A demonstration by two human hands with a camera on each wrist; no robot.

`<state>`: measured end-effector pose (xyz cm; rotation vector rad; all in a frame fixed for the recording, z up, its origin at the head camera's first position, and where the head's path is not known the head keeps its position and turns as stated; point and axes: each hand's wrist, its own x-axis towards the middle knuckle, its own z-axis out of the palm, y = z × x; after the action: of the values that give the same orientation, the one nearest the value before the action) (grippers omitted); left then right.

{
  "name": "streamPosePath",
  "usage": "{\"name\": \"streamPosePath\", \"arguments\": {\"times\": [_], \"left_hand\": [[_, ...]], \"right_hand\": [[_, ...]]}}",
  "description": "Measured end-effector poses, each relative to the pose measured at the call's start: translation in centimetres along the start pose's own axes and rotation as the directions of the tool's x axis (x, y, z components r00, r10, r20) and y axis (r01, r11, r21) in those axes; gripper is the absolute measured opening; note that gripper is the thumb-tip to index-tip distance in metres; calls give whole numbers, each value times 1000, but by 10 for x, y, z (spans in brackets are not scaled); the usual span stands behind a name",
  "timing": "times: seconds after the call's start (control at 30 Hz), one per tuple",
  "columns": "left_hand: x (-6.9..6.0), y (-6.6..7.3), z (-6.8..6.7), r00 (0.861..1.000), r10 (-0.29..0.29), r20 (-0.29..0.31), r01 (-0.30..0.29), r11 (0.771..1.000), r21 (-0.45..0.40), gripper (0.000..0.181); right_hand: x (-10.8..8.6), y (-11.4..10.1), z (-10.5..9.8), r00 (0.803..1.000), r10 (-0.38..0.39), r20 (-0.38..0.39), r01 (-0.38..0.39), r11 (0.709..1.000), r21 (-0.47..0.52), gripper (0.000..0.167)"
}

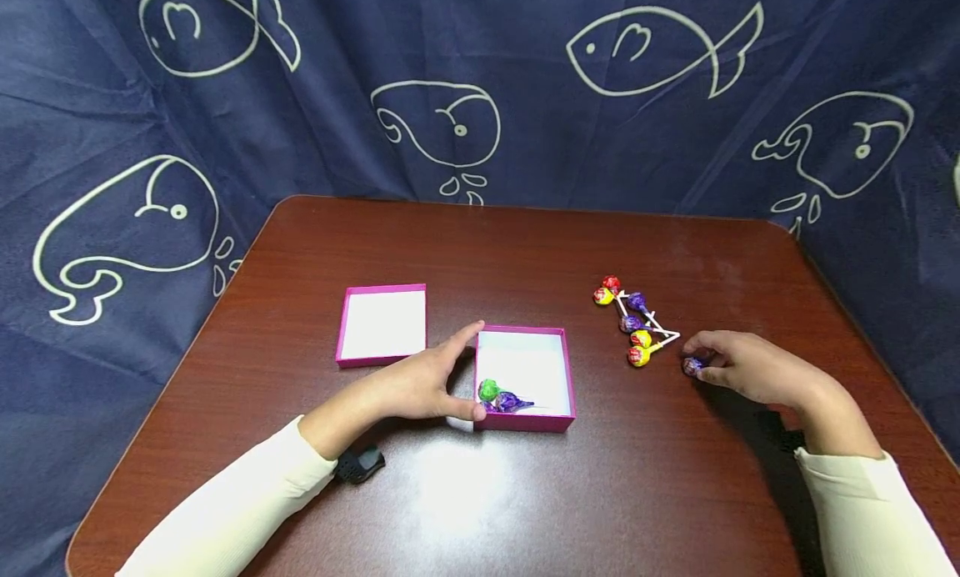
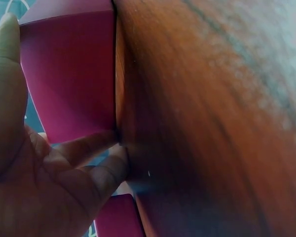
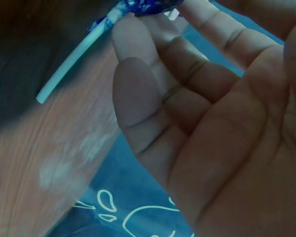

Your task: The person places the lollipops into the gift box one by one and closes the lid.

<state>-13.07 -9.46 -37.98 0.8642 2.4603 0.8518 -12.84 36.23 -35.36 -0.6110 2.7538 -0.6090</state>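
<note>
A pink box point(image 1: 525, 423) with a white inside holds a green lollipop point(image 1: 488, 390) and purple ones point(image 1: 510, 402) at its front left. My left hand point(image 1: 423, 385) grips this box at its left side, thumb by the front corner and a finger at the back corner; the left wrist view has the hand point(image 2: 49, 173) against the pink wall point(image 2: 71, 74). Over at the right, my right hand point(image 1: 765, 373) holds a purple lollipop point(image 1: 692, 366) low at the table. In the right wrist view its wrapper point(image 3: 153, 5) is at the fingertips of the hand point(image 3: 222, 113), white stick showing.
Another shallow pink tray point(image 1: 382, 361), white inside, lies behind and left of the box. Between the box and my right hand lie several lollipops, red point(image 1: 611, 284), yellow point(image 1: 638, 357) and purple point(image 1: 636, 301), sticks crossing. A blue cloth point(image 1: 525, 160) hangs behind the brown table point(image 1: 300, 243).
</note>
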Motion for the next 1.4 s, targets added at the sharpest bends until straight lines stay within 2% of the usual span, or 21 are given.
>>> {"name": "streamPosePath", "arguments": {"times": [0.13, 0.47, 0.7, 0.97, 1.17, 1.4], "left_hand": [[-1, 0, 1, 1000, -1, 3, 1, 1000, -5, 116], [0, -2, 1, 1000, 1, -5, -1, 1000, -4, 116], [0, -2, 1, 1000, 5, -9, -5, 1000, -6, 116], [0, -1, 1, 1000, 0, -6, 0, 1000, -7, 116], [0, 0, 1, 1000, -5, -4, 5, 1000, -6, 116], [0, 0, 0, 1000, -1, -5, 1, 1000, -6, 116]], "right_hand": [[1, 0, 3, 1000, 4, 13, -4, 1000, -18, 21], [3, 3, 3, 1000, -26, -7, 25, 996, -80, 18], [2, 1, 2, 999, -27, -21, 27, 999, -34, 19], [2, -10, 1, 985, -145, -96, 145, 989, -6, 21], [6, -25, -2, 980, -170, -99, 172, 985, 8, 20], [16, -44, -3, 959, -254, -122, 249, 967, -58, 25]]}}
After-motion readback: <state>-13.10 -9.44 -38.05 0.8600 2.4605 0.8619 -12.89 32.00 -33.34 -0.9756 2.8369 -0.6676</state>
